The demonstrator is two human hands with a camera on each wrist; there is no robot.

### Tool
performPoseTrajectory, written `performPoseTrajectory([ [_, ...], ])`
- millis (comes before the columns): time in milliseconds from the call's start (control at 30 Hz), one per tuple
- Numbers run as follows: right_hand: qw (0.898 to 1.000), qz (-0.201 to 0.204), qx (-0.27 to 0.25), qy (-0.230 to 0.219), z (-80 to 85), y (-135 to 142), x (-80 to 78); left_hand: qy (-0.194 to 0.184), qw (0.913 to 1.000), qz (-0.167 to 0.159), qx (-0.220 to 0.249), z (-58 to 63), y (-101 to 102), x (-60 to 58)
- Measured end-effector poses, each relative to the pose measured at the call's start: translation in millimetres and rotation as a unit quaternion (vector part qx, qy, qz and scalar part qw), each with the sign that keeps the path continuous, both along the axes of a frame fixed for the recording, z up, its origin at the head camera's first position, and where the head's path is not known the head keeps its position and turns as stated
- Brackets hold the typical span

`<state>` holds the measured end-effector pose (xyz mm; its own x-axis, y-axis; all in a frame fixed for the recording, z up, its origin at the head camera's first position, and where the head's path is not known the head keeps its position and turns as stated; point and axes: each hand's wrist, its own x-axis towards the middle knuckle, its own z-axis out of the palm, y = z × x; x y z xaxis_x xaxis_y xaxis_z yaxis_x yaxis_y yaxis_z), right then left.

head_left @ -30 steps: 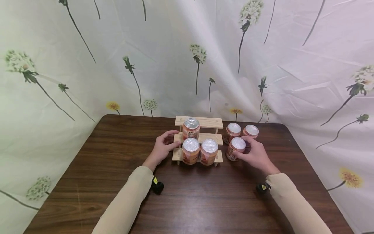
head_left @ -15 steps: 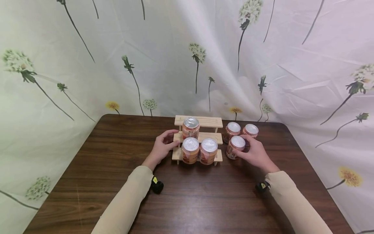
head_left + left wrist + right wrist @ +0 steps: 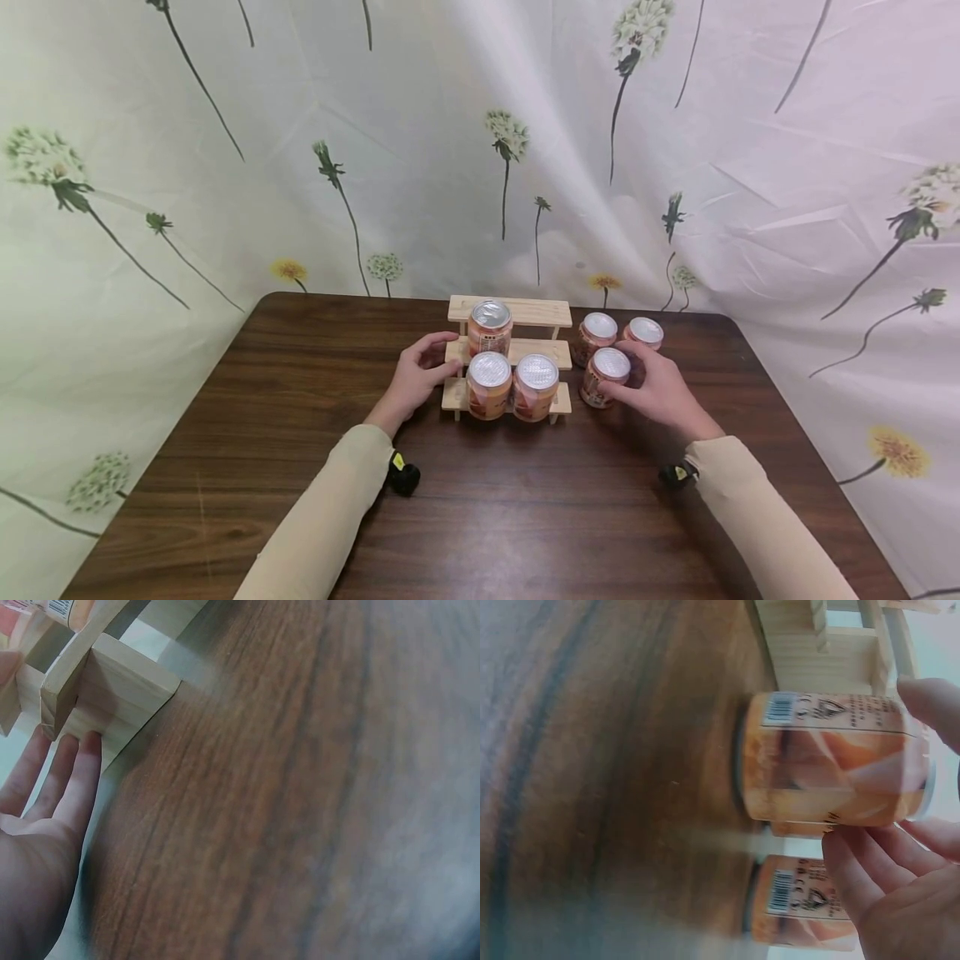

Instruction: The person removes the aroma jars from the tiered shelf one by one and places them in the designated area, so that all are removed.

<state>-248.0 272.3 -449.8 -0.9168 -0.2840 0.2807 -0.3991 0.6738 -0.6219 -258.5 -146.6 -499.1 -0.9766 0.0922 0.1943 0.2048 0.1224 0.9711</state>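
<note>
Right hand grip curled round the nearest orange can standing on the worktop, just right of the wooden rack; left hand grip relaxed, straight fingers against the rack's left end; both forearms reach forward

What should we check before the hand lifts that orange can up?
1. Right hand grips the nearest can: ok, fingers and thumb curl round it.
2. Can upright on the table: ok.
3. Left hand steadies the wooden rack: ok, fingers touch its left end.
4. Free spot on the rack: ok, middle step is bare on its right, top step looks bare.
5. Two cans behind clear of the lift: cannot tell, they stand very close.
</note>
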Motion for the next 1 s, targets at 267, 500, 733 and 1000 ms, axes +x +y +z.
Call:
performPoseTrajectory([
  [267,0.999,0.015,-0.05,-0.002,30.7,1,-0.7,-0.005,1.0,0.002,-0.003,1.6,0,1.0],
  [500,0.994,0.058,-0.044,0.086,60.3,-27,-6.2,-0.006,1.0,0.003,-0.007,1.5,-1,0.7],
  [733,0.988,0.134,-0.01,0.07,82.4,-72,-12.1,-0.008,0.9999,0.001,-0.009,1.4,0,0.6],
  [1000,0.982,0.184,0.05,0.011,96.7,-114,-24.8,-0.003,1.0,-0.003,0.002,0.7,-1,0.7],
])
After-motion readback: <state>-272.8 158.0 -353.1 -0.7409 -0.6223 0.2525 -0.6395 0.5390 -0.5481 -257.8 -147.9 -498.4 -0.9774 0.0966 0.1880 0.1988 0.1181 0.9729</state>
